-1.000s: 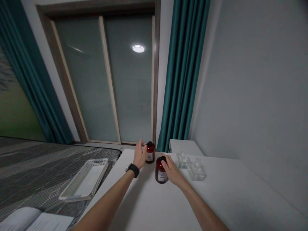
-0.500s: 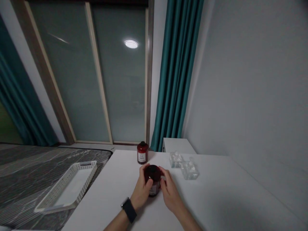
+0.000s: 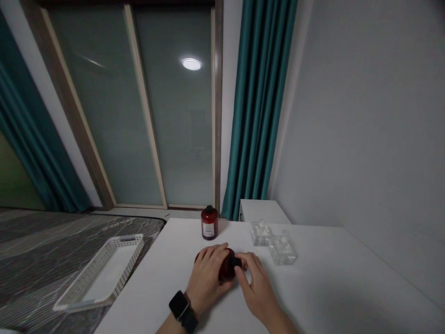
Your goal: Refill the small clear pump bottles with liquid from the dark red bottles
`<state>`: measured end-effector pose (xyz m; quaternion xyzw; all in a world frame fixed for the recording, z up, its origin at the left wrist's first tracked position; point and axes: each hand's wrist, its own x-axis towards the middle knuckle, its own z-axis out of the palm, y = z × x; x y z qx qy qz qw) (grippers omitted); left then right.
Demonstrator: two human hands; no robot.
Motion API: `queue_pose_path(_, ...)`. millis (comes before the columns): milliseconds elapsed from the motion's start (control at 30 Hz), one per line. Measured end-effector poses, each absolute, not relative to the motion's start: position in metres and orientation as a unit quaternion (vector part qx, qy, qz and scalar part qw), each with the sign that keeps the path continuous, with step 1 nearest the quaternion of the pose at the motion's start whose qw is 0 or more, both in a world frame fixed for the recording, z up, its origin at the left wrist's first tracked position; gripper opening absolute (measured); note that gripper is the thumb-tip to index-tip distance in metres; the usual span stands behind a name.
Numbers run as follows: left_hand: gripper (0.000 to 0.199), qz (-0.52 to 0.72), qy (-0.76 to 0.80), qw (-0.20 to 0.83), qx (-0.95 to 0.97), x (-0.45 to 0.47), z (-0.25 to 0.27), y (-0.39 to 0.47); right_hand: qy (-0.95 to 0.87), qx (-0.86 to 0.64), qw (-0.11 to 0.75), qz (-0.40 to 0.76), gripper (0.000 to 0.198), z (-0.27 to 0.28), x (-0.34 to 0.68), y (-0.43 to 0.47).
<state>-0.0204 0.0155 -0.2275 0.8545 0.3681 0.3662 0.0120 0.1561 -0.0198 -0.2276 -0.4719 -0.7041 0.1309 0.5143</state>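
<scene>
The dark red bottle (image 3: 226,268) lies tipped on its side on the white table (image 3: 330,283), caught between your two hands. Your left hand (image 3: 207,277), with a black watch (image 3: 179,306) at the wrist, wraps its curled fingers over the body, while your right hand (image 3: 256,286) pinches the black cap (image 3: 237,262) with thumb and fingertips. Just beyond your left hand a second red bottle (image 3: 209,223) stands upright. Beyond your right hand sit two clear glass bottles (image 3: 274,241). Well off to the left of your left hand lies a white basket (image 3: 100,273).

On the tabletop (image 3: 323,287), an upright bottle (image 3: 209,223) stands behind both hands; two glass blocks (image 3: 274,241) lie right; a basket (image 3: 100,273) rests left on the bed (image 3: 41,250).
</scene>
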Motion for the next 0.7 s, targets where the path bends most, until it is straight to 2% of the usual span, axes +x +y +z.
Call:
queue_pose_path(167,0.08,0.419,0.374,-0.003,0.827,-0.013,-0.235,0.012,-0.693,-0.504,0.504,0.11,0.011,-0.237,0.156,-0.017)
queue_pose_path(333,0.066,0.422,0.36,0.009,0.832,-0.014,-0.228,0.012,-0.702,-0.499,0.492,0.131,0.013,-0.242,0.158,-0.013)
queue_pose_path(700,0.073,0.371,0.359,0.03,0.856,-0.023,-0.217,0.012,-0.781,-0.421,0.447,0.116,0.025,-0.214,0.162,-0.024)
